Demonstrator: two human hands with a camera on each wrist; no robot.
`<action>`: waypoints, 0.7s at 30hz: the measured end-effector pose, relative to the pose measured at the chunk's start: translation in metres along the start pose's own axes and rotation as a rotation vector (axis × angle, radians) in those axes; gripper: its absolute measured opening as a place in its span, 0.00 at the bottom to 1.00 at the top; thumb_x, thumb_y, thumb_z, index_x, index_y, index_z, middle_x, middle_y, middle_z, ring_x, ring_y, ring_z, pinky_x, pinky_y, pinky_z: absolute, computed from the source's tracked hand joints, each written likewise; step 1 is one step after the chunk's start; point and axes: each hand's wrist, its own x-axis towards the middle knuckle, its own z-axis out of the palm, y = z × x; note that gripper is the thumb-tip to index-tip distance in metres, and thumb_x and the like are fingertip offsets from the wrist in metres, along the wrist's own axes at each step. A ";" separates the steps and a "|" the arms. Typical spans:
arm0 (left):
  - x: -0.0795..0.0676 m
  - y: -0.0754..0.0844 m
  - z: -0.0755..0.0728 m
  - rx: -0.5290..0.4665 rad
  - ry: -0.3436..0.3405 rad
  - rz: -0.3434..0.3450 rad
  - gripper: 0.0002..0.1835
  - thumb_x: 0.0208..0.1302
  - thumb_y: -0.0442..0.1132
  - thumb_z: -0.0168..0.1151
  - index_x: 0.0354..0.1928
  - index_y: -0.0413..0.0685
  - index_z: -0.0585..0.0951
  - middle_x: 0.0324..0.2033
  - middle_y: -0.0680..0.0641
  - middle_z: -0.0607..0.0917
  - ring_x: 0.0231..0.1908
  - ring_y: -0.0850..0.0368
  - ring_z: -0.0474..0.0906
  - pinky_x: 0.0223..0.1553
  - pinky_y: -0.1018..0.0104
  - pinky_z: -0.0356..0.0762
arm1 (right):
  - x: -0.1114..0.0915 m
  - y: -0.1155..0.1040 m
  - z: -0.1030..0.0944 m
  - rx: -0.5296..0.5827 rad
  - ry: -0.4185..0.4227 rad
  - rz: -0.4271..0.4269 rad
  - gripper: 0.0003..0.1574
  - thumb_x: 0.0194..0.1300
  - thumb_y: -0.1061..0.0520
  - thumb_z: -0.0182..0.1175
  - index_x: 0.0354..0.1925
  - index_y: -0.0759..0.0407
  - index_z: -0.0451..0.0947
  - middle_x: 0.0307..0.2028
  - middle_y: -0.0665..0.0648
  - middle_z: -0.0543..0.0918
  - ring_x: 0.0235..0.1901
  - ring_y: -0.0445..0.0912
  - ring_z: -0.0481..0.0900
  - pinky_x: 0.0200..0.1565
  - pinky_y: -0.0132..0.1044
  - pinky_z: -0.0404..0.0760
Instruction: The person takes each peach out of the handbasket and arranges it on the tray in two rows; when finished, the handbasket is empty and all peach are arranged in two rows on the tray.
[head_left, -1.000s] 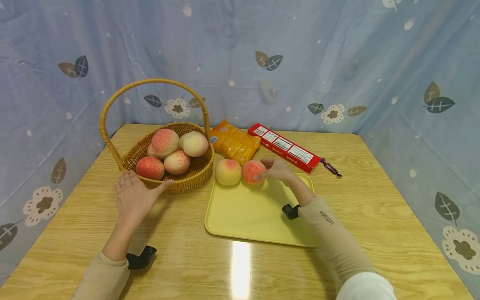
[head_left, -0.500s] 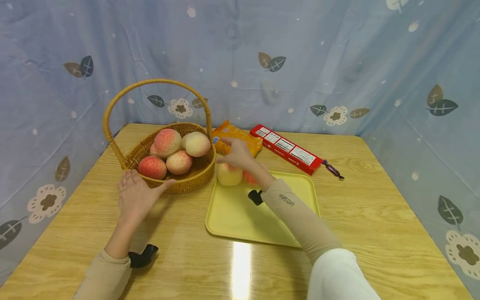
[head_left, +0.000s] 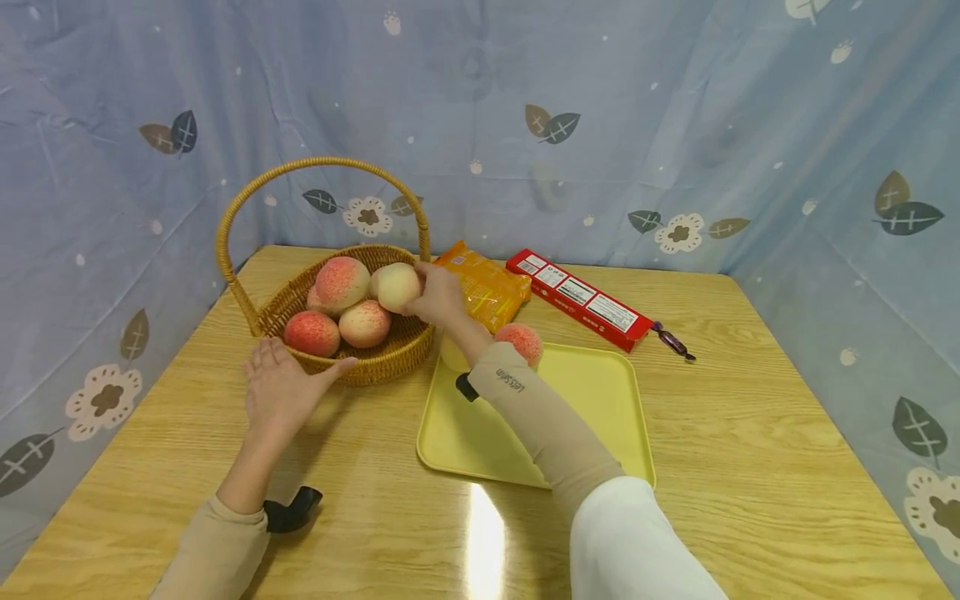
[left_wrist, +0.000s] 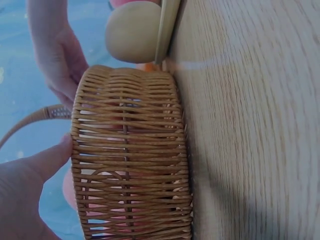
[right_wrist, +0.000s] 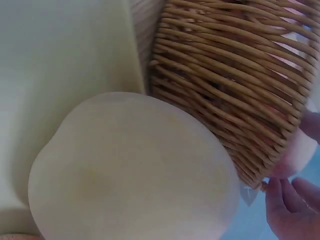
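At the wicker basket's [head_left: 390, 367] near left side, my left hand [head_left: 281, 387] rests with fingers spread. Its thumb touches the rim in the left wrist view. Several peaches lie in the basket. My right hand [head_left: 444, 298] reaches over the basket's right edge, with thumb and fingers round a pale peach [head_left: 399, 287]; its fingertips [right_wrist: 285, 200] show beside that fruit in the right wrist view. Below the right forearm, a yellowish peach [right_wrist: 135, 170] and a pinkish peach [head_left: 520, 343] sit on the yellow tray [head_left: 592, 417]; the yellowish one is mostly hidden in the head view.
Behind the tray lie an orange packet [head_left: 487, 287] and a long red box [head_left: 581, 300]. A purple wrapped candy [head_left: 673, 342] is at the box's right end. The basket's tall handle [head_left: 326, 160] arches over the fruit. Patterned curtains surround the wooden table [head_left: 735, 417].
My right hand has left the pinkish peach on the tray and moved left to the pale peach in the basket. The left hand stays at the basket. The view has shifted slightly.
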 end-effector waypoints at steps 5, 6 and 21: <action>0.000 0.000 0.001 -0.004 0.008 0.011 0.70 0.53 0.76 0.56 0.67 0.14 0.44 0.67 0.16 0.46 0.69 0.23 0.41 0.68 0.36 0.38 | -0.001 0.002 0.007 -0.192 0.030 -0.076 0.53 0.47 0.58 0.78 0.68 0.64 0.65 0.58 0.65 0.75 0.58 0.57 0.71 0.57 0.44 0.74; 0.000 0.000 0.001 -0.005 0.013 0.014 0.70 0.53 0.76 0.56 0.67 0.14 0.44 0.67 0.16 0.46 0.69 0.23 0.42 0.68 0.36 0.38 | -0.001 0.002 0.009 -0.242 0.037 -0.083 0.53 0.47 0.56 0.78 0.68 0.63 0.66 0.57 0.65 0.74 0.57 0.56 0.70 0.56 0.44 0.74; -0.001 0.000 0.002 -0.011 0.034 0.014 0.70 0.53 0.75 0.57 0.67 0.14 0.44 0.66 0.15 0.47 0.68 0.22 0.43 0.68 0.36 0.39 | -0.002 0.001 0.016 -0.156 0.137 0.017 0.46 0.43 0.40 0.76 0.56 0.61 0.77 0.50 0.60 0.73 0.48 0.51 0.71 0.45 0.39 0.75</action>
